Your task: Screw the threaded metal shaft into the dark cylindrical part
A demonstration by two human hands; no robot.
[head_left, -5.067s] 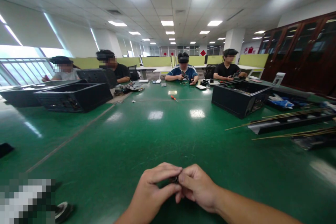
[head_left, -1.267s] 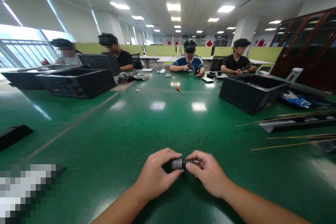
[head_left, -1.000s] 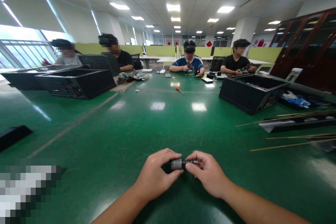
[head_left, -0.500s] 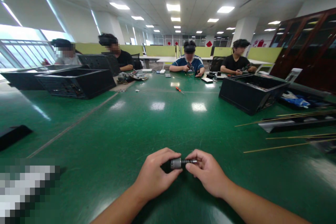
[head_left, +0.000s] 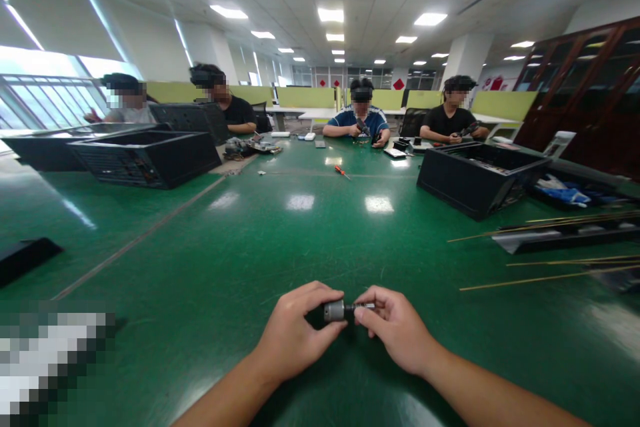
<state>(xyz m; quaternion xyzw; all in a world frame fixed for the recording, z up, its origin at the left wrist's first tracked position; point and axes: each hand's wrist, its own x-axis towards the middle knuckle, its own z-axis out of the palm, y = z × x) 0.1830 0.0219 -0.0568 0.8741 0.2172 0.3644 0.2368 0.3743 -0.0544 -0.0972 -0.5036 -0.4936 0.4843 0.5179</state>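
Near the front edge of the table, my two hands hold a small dark-grey cylinder with a thin shaft point(head_left: 334, 311); it looks like a small motor, though its exact kind is unclear. My left hand point(head_left: 293, 330) curves around the thick grey body, thumb below and fingers above. The fingers of my right hand point(head_left: 403, 332) pinch the narrow shaft, whose silver tip points right. The piece lies roughly level, just over the green tabletop point(head_left: 260, 260). My right fingertips partly cover the shaft.
Black computer cases stand at the left point(head_left: 145, 159) and right point(head_left: 475, 180). An orange screwdriver point(head_left: 343, 172) lies mid-table. Thin yellowish rods point(head_left: 520, 282) and metal strips are at the right. A black piece point(head_left: 27, 259) lies left. Several people sit across the table.
My right thumb and fingers have shifted slightly on the shaft, with the thumb now higher over it. My left hand keeps its hold on the body, almost unmoved.
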